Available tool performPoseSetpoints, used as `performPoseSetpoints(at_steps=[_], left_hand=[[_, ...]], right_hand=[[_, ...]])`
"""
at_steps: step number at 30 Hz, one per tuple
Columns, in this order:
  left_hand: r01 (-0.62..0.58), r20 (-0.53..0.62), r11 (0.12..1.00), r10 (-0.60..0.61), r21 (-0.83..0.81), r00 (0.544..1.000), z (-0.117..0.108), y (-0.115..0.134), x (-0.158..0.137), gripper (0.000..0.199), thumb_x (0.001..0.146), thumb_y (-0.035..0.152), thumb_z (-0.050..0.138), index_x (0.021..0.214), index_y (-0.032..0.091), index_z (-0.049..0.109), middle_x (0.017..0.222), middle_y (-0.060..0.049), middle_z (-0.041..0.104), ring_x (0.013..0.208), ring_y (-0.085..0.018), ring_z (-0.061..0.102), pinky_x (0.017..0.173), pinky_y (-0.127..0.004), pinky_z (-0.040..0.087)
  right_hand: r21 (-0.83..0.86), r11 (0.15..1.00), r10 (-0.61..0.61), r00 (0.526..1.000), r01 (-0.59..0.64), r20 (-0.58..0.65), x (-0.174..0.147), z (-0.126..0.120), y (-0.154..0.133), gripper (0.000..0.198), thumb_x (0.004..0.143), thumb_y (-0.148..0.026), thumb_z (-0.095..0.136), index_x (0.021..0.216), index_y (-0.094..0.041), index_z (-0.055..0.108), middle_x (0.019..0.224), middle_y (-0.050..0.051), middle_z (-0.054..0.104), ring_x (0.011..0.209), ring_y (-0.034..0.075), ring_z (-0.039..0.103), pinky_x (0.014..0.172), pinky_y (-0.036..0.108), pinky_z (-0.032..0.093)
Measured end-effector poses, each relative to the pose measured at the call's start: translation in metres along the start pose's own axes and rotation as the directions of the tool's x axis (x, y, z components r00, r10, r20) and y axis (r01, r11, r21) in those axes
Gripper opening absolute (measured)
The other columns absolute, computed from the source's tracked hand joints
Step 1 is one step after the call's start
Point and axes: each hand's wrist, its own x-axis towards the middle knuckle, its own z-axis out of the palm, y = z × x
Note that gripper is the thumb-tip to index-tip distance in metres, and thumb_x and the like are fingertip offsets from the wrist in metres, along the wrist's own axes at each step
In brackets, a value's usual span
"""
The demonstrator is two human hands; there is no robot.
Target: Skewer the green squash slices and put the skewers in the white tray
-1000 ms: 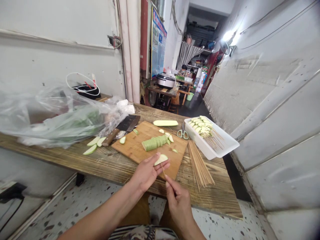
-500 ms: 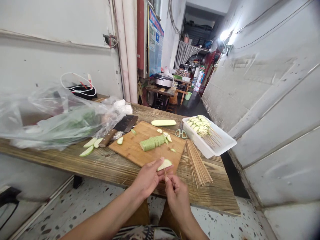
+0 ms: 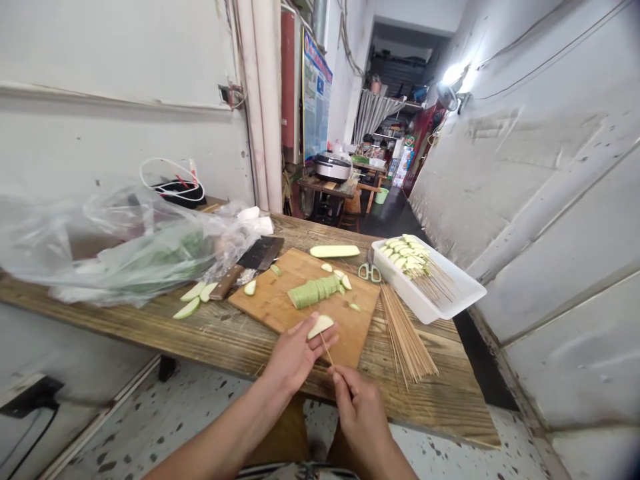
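Note:
A pale half-round vegetable slice (image 3: 321,325) with a green rim rests against the fingers of my left hand (image 3: 296,353), the thumb on its edge. My right hand (image 3: 361,403) pinches a thin wooden skewer (image 3: 327,349) lower down, and the skewer's upper end meets the slice. Both hands are over the near edge of the wooden cutting board (image 3: 270,304). On the board lies a row of cut green slices (image 3: 314,291), with a few loose pieces around it. A bundle of skewers (image 3: 407,337) fans out on the table to the right.
A white tray (image 3: 463,291) of skewered slices stands at the right, beside scissors (image 3: 369,272). Behind the board lies a long cut vegetable piece (image 3: 335,251). A cleaver (image 3: 260,253), loose slices (image 3: 187,308) and a plastic bag of greens (image 3: 150,257) are at the left.
My right hand has moved down the skewer, away from the slice, so more of the skewer shows between my hands. The whole view has shifted slightly.

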Motion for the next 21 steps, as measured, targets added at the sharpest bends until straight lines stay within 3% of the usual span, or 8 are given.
performPoseSetpoints(at_steps=[5,11,15,17,19,20,21], left_hand=[[0.058,0.064,0.998,-0.058,-0.007,0.996,0.004,-0.008,0.0,0.006,0.079,0.017,0.06,0.079,0.011,0.06,0.085,-0.011,0.069,0.079,-0.021,0.068,0.082,-0.038,0.054],[0.083,0.059,0.995,-0.085,0.047,0.995,0.002,-0.007,0.006,0.008,0.079,0.019,0.06,0.079,0.011,0.06,0.082,-0.011,0.069,0.076,-0.02,0.068,0.071,-0.031,0.054],[0.1,0.117,0.987,-0.115,0.122,0.987,0.001,-0.01,0.003,0.016,0.079,0.026,0.061,0.088,0.012,0.062,0.089,-0.012,0.069,0.082,-0.021,0.067,0.065,-0.028,0.053],[-0.004,0.167,0.983,-0.027,0.184,0.986,-0.001,-0.002,0.004,0.027,0.079,0.032,0.061,0.098,0.014,0.062,0.101,-0.013,0.068,0.09,-0.022,0.065,0.071,-0.03,0.053],[-0.219,0.142,0.93,0.184,0.295,0.973,-0.008,0.017,0.013,0.035,0.075,0.034,0.065,0.106,0.018,0.061,0.11,-0.012,0.065,0.098,-0.022,0.062,0.081,-0.031,0.05],[-0.36,0.101,0.85,0.348,0.384,0.932,-0.013,0.031,0.021,0.036,0.073,0.03,0.067,0.107,0.019,0.062,0.112,-0.01,0.065,0.102,-0.021,0.061,0.086,-0.03,0.047],[-0.484,0.115,0.714,0.501,0.506,0.858,-0.02,0.046,0.032,0.036,0.07,0.027,0.07,0.104,0.019,0.065,0.113,-0.01,0.065,0.106,-0.021,0.058,0.091,-0.028,0.043]], right_hand=[[-0.033,0.999,-0.011,0.999,0.009,-0.037,0.01,0.003,0.002,0.032,0.093,-0.024,0.037,0.082,-0.017,0.066,0.065,0.005,0.066,0.059,0.018,0.063,0.057,0.023,0.046],[-0.02,1.0,0.0,0.999,0.0,-0.033,0.017,0.01,0.009,0.033,0.093,-0.025,0.036,0.088,-0.015,0.067,0.068,0.006,0.068,0.056,0.018,0.062,0.053,0.023,0.046],[0.028,1.0,-0.002,0.998,0.003,-0.059,0.019,0.013,0.017,0.032,0.093,-0.025,0.036,0.092,-0.015,0.066,0.078,0.008,0.071,0.067,0.018,0.067,0.06,0.023,0.05],[0.041,0.999,0.006,0.996,-0.002,-0.087,0.018,0.01,0.021,0.03,0.093,-0.026,0.038,0.095,-0.015,0.066,0.083,0.009,0.072,0.071,0.019,0.069,0.064,0.023,0.051],[0.031,0.999,0.022,0.991,-0.018,-0.129,0.015,0.006,0.026,0.03,0.093,-0.028,0.041,0.096,-0.014,0.067,0.084,0.01,0.073,0.074,0.02,0.07,0.065,0.023,0.053],[0.025,0.999,0.033,0.989,-0.029,-0.147,0.012,0.003,0.028,0.03,0.092,-0.029,0.042,0.096,-0.014,0.067,0.084,0.011,0.073,0.075,0.02,0.07,0.066,0.023,0.053],[0.022,0.999,0.043,0.986,-0.041,-0.158,0.009,0.0,0.03,0.03,0.092,-0.03,0.043,0.096,-0.015,0.068,0.085,0.011,0.074,0.075,0.02,0.07,0.067,0.023,0.054]])
